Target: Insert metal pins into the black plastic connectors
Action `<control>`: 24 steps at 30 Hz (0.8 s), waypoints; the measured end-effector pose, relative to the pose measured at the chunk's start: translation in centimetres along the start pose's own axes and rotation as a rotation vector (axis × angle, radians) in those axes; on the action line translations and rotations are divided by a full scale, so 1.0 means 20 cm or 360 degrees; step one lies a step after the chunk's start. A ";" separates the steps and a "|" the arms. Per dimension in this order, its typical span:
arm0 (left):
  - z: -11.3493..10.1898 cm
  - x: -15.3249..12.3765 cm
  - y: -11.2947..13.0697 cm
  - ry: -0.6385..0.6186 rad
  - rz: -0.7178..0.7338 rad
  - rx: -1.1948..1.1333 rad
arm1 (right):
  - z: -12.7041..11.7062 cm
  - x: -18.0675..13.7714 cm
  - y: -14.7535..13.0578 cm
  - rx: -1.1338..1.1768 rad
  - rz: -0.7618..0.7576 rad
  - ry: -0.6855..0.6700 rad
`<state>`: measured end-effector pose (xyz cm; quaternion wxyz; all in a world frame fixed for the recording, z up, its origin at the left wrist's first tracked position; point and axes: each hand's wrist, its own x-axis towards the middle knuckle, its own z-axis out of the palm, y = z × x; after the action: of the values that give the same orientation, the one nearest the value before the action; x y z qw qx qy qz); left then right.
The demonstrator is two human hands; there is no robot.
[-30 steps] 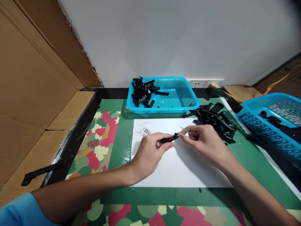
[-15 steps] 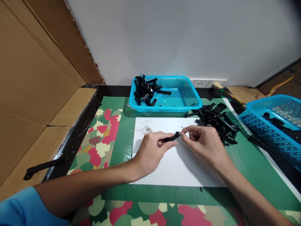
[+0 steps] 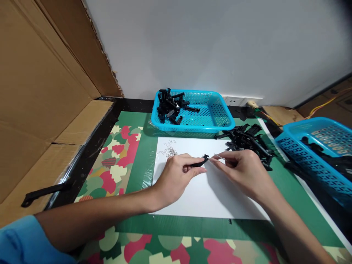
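Observation:
My left hand [image 3: 176, 176] pinches a small, long black plastic part [image 3: 202, 161] between thumb and fingers, its far end sticking out to the right. Close to that end, the thumb and fingers of my right hand [image 3: 240, 168] are pressed together. A thin silvery metal piece [image 3: 219, 157] lies along them; its kind is not clear, and whatever is at the fingertips is too small to make out. Small thin bent wire pieces [image 3: 169, 151] lie in a loose heap on the white sheet [image 3: 187, 200], beyond my left hand.
Black plastic parts fill the left of a blue basket [image 3: 192, 128] at the back. More lie in a pile [image 3: 250, 141] beyond my right hand. Another blue basket [image 3: 302, 146] with black parts stands at the right. Cardboard [image 3: 44, 73] rises at the left, by a black bar [image 3: 45, 193].
My right fingertips have tilted, and the silvery piece lies flatter along them. Both hands stay near the black part. The view has shifted slightly.

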<state>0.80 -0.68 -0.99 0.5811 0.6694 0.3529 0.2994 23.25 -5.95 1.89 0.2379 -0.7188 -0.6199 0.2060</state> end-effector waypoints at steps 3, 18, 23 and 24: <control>-0.01 0.00 0.01 -0.0015 0.0013 0.0047 | -0.04 -0.01 -0.01 0.0094 0.0029 0.0133; 0.00 -0.01 0.01 -0.0075 0.0126 0.0081 | 0.08 0.02 0.00 0.0941 0.0038 0.0309; -0.01 -0.01 0.02 -0.0076 0.0139 0.0090 | 0.11 0.04 0.01 0.0957 0.0061 0.0323; -0.01 -0.01 0.02 -0.0078 0.0145 0.0099 | 0.10 0.05 0.01 0.0928 0.0049 0.0315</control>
<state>0.61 -0.76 -0.62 0.5541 0.7097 0.3169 0.2981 22.32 -4.88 0.08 0.4903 -0.6461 -0.4974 0.3077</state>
